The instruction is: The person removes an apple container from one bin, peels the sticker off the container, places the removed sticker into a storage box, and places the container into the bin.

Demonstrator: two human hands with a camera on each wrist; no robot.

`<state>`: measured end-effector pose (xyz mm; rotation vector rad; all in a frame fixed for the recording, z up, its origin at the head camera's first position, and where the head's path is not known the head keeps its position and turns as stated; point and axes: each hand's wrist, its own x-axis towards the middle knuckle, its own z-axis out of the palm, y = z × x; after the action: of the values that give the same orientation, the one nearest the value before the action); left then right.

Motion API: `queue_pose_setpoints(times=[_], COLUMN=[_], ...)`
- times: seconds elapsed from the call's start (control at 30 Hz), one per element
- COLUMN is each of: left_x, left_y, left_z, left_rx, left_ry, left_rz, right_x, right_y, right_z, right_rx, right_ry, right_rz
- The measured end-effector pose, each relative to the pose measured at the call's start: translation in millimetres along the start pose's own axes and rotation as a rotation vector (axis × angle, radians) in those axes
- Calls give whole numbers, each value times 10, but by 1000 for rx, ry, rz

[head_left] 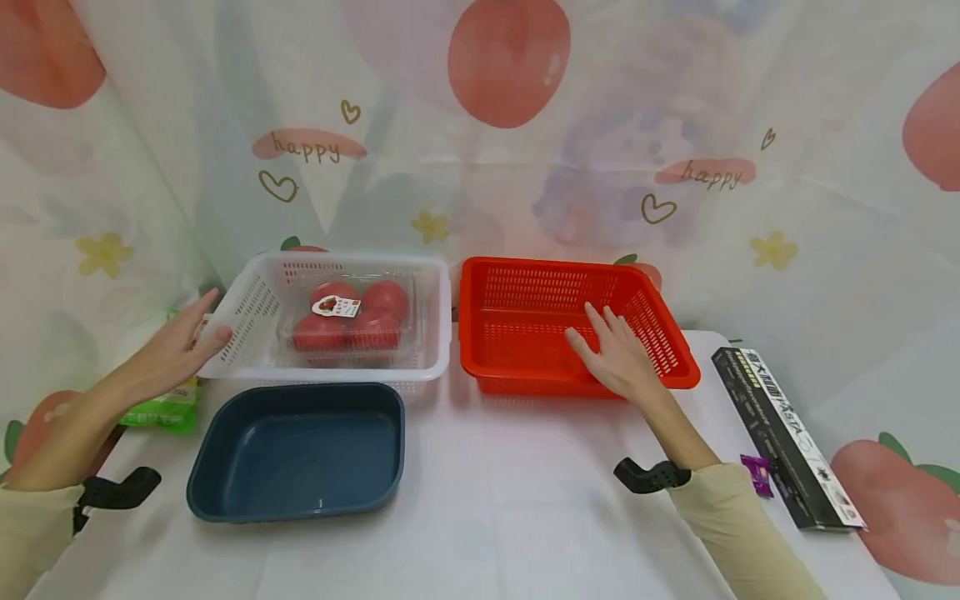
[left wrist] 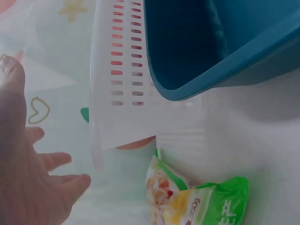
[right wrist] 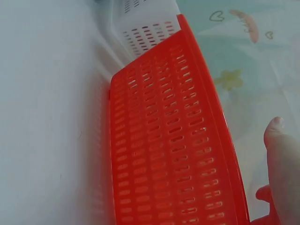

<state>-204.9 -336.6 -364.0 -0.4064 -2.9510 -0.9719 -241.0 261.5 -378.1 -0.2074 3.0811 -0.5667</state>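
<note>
A white slotted basket [head_left: 255, 304] stands at the back left and holds a clear pack of tomatoes [head_left: 351, 321]. My left hand [head_left: 183, 343] rests with straight fingers against its left rim; in the left wrist view the left hand [left wrist: 28, 187] lies just beside the basket wall [left wrist: 124, 70]. Beside it on the right stands an empty red slotted basket [head_left: 525, 308]. My right hand [head_left: 615, 354] reaches over its near rim, fingers straight and spread, holding nothing. The red basket wall [right wrist: 173, 154] fills the right wrist view, with my fingertips [right wrist: 281, 154] at the right edge.
A dark blue tub [head_left: 300, 450] sits empty in front of the white basket. A green snack bag [head_left: 161, 408] lies at the left table edge, also the green snack bag [left wrist: 197, 201] under the basket corner. A long black box [head_left: 787, 437] and a small purple wrapper [head_left: 756, 473] lie right.
</note>
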Motion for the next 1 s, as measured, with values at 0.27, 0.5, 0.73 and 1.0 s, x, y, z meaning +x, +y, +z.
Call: queue_pose_setpoints(times=[0.27,0.5,0.73,1.0], left_x=[20,43,59,68], left_y=[-20,-6,21,55], left_z=[19,44,67,85], left_rx=[-78,-180,-177,-123], left_ry=[-23,10,23,0], left_rz=[-9,-5,-1,-27], right_x=[32,81,87,104], right_y=[-108,-245,-409,-567], right_z=[41,71,80,94], right_rx=[116,177,242,315], right_ry=[-24,-27,-19,-25], right_rz=[16,15,-26,-82])
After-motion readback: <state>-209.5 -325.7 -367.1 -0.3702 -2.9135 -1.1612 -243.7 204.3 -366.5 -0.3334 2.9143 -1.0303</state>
